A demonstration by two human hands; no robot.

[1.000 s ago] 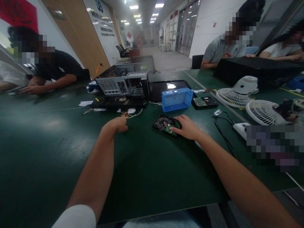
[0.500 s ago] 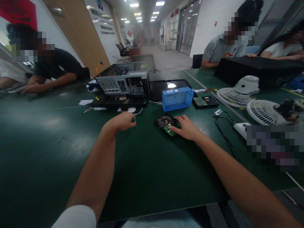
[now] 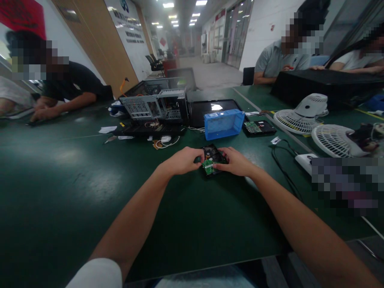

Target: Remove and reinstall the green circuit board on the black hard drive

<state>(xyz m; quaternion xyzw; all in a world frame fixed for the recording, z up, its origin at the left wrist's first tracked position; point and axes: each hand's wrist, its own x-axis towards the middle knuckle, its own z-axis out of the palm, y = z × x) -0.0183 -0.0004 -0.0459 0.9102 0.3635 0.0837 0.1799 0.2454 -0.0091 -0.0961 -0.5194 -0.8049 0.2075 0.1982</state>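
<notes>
Near the middle of the green table lies a black hard drive (image 3: pixel 213 152) with a green circuit board (image 3: pixel 208 167) showing on its face. My right hand (image 3: pixel 235 162) grips it from the right, thumb over the board and fingers along the far edge. At its left edge is my left hand (image 3: pixel 187 161), closed around a small dark-handled tool (image 3: pixel 197 159). Only the rounded dark end of that tool shows; the rest is hidden in the fist or against the drive, so I cannot tell whether its tip touches.
Behind the drive stands a blue plastic bin (image 3: pixel 224 125), with another opened black device (image 3: pixel 259 128) beside it. An open computer case (image 3: pixel 156 106) is at the back left. White fan parts (image 3: pixel 300 116) and a power strip (image 3: pixel 306 160) lie to the right. Other people sit around the table.
My left hand has moved right with the dark-handled tool, from beside the computer case to the drive. The drive has turned slightly under my right hand, which stays nearly in place.
</notes>
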